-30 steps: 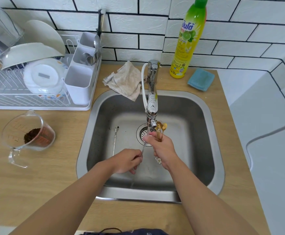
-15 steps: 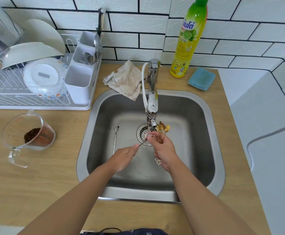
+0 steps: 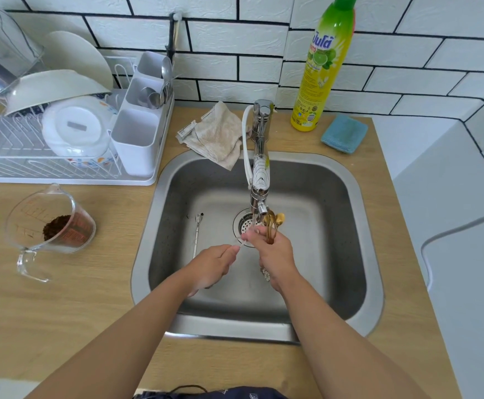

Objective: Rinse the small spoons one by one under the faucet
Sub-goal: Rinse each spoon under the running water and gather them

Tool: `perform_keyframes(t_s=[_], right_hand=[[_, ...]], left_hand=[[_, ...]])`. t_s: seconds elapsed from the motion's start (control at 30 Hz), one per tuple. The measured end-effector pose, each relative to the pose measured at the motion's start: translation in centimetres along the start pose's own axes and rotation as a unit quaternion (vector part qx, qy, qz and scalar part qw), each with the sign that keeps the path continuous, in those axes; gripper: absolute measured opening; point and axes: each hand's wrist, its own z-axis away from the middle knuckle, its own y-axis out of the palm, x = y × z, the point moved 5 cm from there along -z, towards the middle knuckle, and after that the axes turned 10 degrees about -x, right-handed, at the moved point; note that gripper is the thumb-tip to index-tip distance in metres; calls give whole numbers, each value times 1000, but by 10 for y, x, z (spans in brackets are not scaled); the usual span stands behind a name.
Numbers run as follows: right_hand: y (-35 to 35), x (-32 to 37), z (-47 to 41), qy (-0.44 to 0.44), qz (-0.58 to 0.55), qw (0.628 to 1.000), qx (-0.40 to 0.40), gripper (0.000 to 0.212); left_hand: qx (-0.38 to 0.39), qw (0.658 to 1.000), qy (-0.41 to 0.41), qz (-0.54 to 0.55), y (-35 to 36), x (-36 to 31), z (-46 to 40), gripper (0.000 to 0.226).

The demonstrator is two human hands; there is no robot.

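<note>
My right hand (image 3: 275, 256) grips a bunch of small gold spoons (image 3: 273, 223) upright, bowls up, just right of the faucet (image 3: 259, 168) spout over the steel sink (image 3: 359, 214). A flower-shaped handle end (image 3: 265, 274) sticks out below that hand. My left hand (image 3: 213, 264) pinches the handle of a thin silver spoon (image 3: 243, 242) whose other end reaches the fingers of my right hand, under the spout. Another small silver spoon (image 3: 197, 234) lies on the sink floor to the left of the drain (image 3: 242, 226).
A white dish rack (image 3: 62, 168) with bowls and a cutlery holder stands at the left. A glass measuring jug (image 3: 50, 223) with brown grounds sits on the wooden counter. A beige cloth (image 3: 216, 133), a dish soap bottle (image 3: 324, 67) and a blue sponge (image 3: 344, 133) lie behind the sink.
My left hand rose from low in the sink toward the spout and now holds the silver spoon by its handle tip. My right hand with the gold spoons barely moved.
</note>
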Motion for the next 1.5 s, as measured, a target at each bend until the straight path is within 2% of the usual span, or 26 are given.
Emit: perform_keyframes(t_s=[0.1,0.2,0.37,0.5,0.57,0.7,0.87,0.93,1.0,1.17,1.23,1.4,1.5], right_hand=[[2,-2,0,7,49,999,5,20],[3,-3,1,14,48,998,42,14],[7,1,1,82,-87,981,153,16],[0,0,-3,93,-80,986,114,17],[-3,0,-4,84,-59,991,86,14],[-5,-1,-6,76,-21,995,67,33],[2,1,0,67,-24,990,123,22],[-1,2,-1,69,-31,992,97,16],[-5,4,-1,67,-35,996,48,19],[-14,11,-3,17,-18,999,-37,11],[-19,19,-8,4,-6,998,-64,12],[-44,39,-26,-32,-29,989,-140,25],[-46,33,-28,-21,-23,988,-154,23]], left_hand=[[4,1000,-14,12,4,1,3,39],[11,999,-27,29,5,2,6,40],[73,983,-67,152,4,-1,8,43],[104,978,-70,164,9,1,6,46],[79,986,-39,142,8,1,5,42],[18,998,41,50,3,2,3,29],[45,992,-18,114,5,3,1,32],[64,988,-34,135,9,1,1,33],[64,990,-21,127,14,-6,0,35],[-18,995,98,17,24,-47,-17,25],[-30,993,118,-5,27,-56,-23,26],[16,997,81,-13,26,-30,-23,29],[25,998,61,-5,26,-28,-24,31]])
